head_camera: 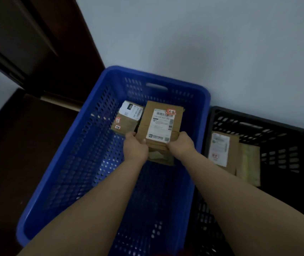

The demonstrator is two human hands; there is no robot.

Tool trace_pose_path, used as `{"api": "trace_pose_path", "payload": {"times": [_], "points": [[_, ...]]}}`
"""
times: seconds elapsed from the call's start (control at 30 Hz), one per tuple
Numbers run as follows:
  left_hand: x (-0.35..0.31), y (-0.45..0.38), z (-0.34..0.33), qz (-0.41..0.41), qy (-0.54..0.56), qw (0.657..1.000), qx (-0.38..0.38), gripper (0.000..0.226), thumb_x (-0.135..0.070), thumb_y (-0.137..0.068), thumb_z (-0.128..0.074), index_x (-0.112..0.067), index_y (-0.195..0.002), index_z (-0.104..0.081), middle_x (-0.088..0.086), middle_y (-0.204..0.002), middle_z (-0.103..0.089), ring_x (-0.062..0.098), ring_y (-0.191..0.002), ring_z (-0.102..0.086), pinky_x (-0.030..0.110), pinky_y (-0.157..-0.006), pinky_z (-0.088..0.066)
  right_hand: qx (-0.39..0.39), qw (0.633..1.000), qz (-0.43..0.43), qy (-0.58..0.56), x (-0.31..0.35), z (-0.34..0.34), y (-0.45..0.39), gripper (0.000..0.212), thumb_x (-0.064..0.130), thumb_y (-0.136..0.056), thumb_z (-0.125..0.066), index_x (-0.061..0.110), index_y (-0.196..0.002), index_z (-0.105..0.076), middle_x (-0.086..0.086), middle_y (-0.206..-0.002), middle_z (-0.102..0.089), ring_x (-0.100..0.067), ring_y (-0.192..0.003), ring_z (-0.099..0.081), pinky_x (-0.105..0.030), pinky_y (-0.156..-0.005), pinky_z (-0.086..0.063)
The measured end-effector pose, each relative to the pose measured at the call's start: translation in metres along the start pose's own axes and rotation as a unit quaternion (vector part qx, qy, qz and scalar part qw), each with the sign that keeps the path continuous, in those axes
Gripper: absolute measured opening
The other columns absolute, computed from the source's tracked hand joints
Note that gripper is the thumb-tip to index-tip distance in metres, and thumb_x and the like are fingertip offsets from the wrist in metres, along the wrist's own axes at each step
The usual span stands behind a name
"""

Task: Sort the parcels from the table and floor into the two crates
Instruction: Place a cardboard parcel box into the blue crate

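Both hands, the left hand (135, 145) and the right hand (179, 144), were clamped on the near edge of a brown cardboard parcel (161, 124) over the blue crate (110, 145) in mid-frame. Dropped crooked, it might land on the small parcel (127, 118) and tip.

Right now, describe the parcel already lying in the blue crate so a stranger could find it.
Find the blue crate against the wall. The loose parcel lies at its far left, beside the box both hands hold. It is smaller, with a white label and two small red stickers.
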State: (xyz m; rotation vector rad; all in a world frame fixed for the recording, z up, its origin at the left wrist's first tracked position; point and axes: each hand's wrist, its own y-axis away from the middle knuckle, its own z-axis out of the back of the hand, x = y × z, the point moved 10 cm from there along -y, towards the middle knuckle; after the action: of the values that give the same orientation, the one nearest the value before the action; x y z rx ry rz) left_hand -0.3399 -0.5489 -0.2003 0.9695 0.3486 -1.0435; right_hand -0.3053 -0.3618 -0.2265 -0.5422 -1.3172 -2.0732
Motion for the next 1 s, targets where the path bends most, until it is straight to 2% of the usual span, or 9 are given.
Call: {"api": "trace_pose_path", "payload": {"times": [0.07, 0.13, 0.23, 0.37, 0.53, 0.67, 0.8, 0.93, 1.0], "points": [[0.024, -0.028, -0.019, 0.013, -0.017, 1.0, 0.021, 0.042, -0.014, -0.099, -0.052, -0.009, -0.138, -0.037, 0.014, -0.13, -0.054, 0.025, -0.103, -0.054, 0.03, -0.076, -0.043, -0.006, 0.999, -0.036, 0.0, -0.023, -0.023, -0.027, 0.046, 0.026, -0.092, -0.06, 0.006, -0.13, -0.041, -0.013, -0.121, -0.055, -0.024, -0.1, -0.055, -0.033, -0.079, -0.05], [0.039, -0.055, -0.036, -0.004, -0.044, 0.998, 0.043, 0.042, -0.01, -0.098, -0.052, -0.009, -0.137, -0.038, 0.013, -0.129, -0.054, 0.023, -0.101, -0.054, 0.031, -0.078, -0.045, -0.012, 0.999, -0.05, 0.007, -0.04, -0.041, -0.05, 0.047, 0.025, -0.093, -0.06, 0.006, -0.131, -0.039, -0.014, -0.123, -0.054, -0.026, -0.105, -0.056, -0.032, -0.078, -0.05], [0.055, -0.09, -0.055, -0.035, -0.108, 0.992, 0.054, 0.047, -0.012, -0.096, -0.054, -0.012, -0.141, -0.039, 0.015, -0.137, -0.043, 0.031, -0.122, -0.046, 0.039, -0.098, -0.044, -0.023, 0.996, -0.07, 0.055, -0.056, -0.056, -0.083, 0.047, 0.023, -0.093, -0.059, 0.007, -0.132, -0.037, -0.014, -0.124, -0.054, -0.03, -0.112, -0.053, -0.037, -0.086, -0.051], [0.065, -0.124, -0.067, -0.074, -0.211, 0.974, 0.036, 0.052, -0.017, -0.096, -0.054, -0.016, -0.145, -0.037, 0.017, -0.151, -0.026, 0.037, -0.143, -0.013, 0.044, -0.118, -0.019, -0.011, 0.996, -0.075, 0.053, -0.062, -0.074, -0.118, 0.05, 0.016, -0.095, -0.054, 0.007, -0.139, -0.032, -0.013, -0.129, -0.051, -0.03, -0.115, -0.053, -0.036, -0.092, -0.05], [0.08, -0.157, -0.075, -0.061, -0.284, 0.955, 0.061, 0.063, -0.02, -0.095, -0.054, -0.024, -0.151, -0.026, 0.01, -0.161, -0.005, 0.036, -0.147, 0.008, 0.054, -0.118, -0.007, 0.01, 0.999, -0.031, -0.025, -0.058, -0.097, -0.144, 0.051, 0.015, -0.095, -0.054, 0.016, -0.143, -0.034, -0.007, -0.13, -0.054, -0.021, -0.112, -0.054, -0.026, -0.096, -0.045], [0.09, -0.174, -0.082, -0.043, -0.372, 0.92, 0.119, 0.073, -0.022, -0.095, -0.055, -0.026, -0.154, -0.012, 0.003, -0.162, 0.007, 0.036, -0.146, 0.015, 0.062, -0.114, -0.008, 0.082, 0.995, 0.022, -0.055, -0.047, -0.118, -0.146, 0.074, 0.015, -0.093, -0.059, 0.027, -0.152, -0.017, 0.002, -0.133, -0.051, -0.016, -0.117, -0.051, -0.027, -0.107, -0.039], [0.091, -0.18, -0.083, -0.03, -0.403, 0.902, 0.155, 0.079, -0.02, -0.096, -0.052, -0.029, -0.154, 0.0, 0.0, -0.162, 0.011, 0.037, -0.146, 0.017, 0.064, -0.114, -0.007, 0.14, 0.989, 0.037, -0.044, -0.039, -0.122, -0.14, 0.08, 0.008, -0.091, -0.062, 0.025, -0.153, -0.014, 0.005, -0.126, -0.05, -0.008, -0.108, -0.048, -0.011, -0.09, -0.036], [0.078, -0.17, -0.081, -0.054, -0.417, 0.896, 0.144, 0.079, -0.021, -0.095, -0.053, -0.027, -0.155, -0.002, 0.003, -0.162, 0.002, 0.036, -0.147, 0.009, 0.062, -0.114, -0.01, 0.115, 0.991, 0.067, -0.024, -0.022, -0.106, -0.129, 0.07, 0.004, -0.089, -0.064, 0.02, -0.148, -0.03, 0.0, -0.134, -0.051, -0.01, -0.111, -0.049, -0.009, -0.091, -0.037], [0.062, -0.158, -0.081, -0.086, -0.421, 0.893, 0.134, 0.075, -0.022, -0.095, -0.053, -0.024, -0.154, -0.008, 0.006, -0.162, -0.004, 0.036, -0.147, 0.003, 0.061, -0.114, -0.014, 0.102, 0.991, 0.083, -0.026, -0.013, -0.096, -0.119, 0.063, 0.005, -0.088, -0.065, 0.018, -0.144, -0.038, 0.002, -0.128, -0.054, -0.007, -0.104, -0.049, 0.001, -0.077, -0.037]]}}
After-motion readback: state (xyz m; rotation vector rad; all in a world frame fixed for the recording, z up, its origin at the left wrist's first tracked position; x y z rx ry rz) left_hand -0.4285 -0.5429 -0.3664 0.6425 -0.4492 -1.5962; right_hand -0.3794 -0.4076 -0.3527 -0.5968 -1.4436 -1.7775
